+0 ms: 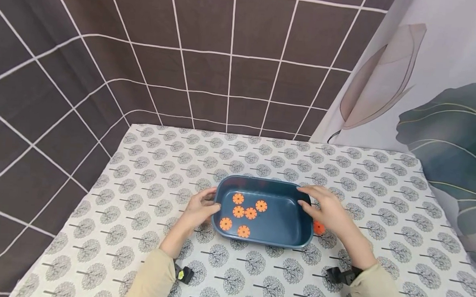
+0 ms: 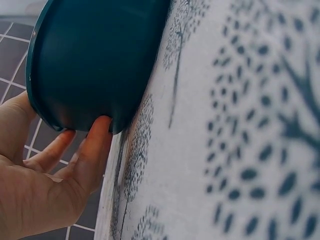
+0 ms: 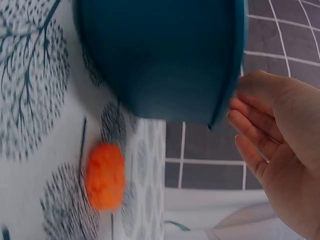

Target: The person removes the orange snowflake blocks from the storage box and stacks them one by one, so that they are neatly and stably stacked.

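Left hand (image 1: 199,208) grips one end of a blue tub (image 1: 284,216), thumb at the rim; the right hand (image 1: 327,209) hangs loosely open over the other end. Orange discs (image 1: 238,198) lie inside, an orange piece (image 1: 319,227) just outside, on a white tree-printed table (image 1: 212,257). Brown white-gridded hangings (image 1: 206,25) and a leaf-patterned curtain (image 1: 461,120) surround it.

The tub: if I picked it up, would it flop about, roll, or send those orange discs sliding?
The tub is probably stiff, since its walls stand up and hold an even curve. Its broad, flat floor suggests it won't readily roll. The orange discs lie flat on that smooth, shiny floor, so they might slide if it tilts.
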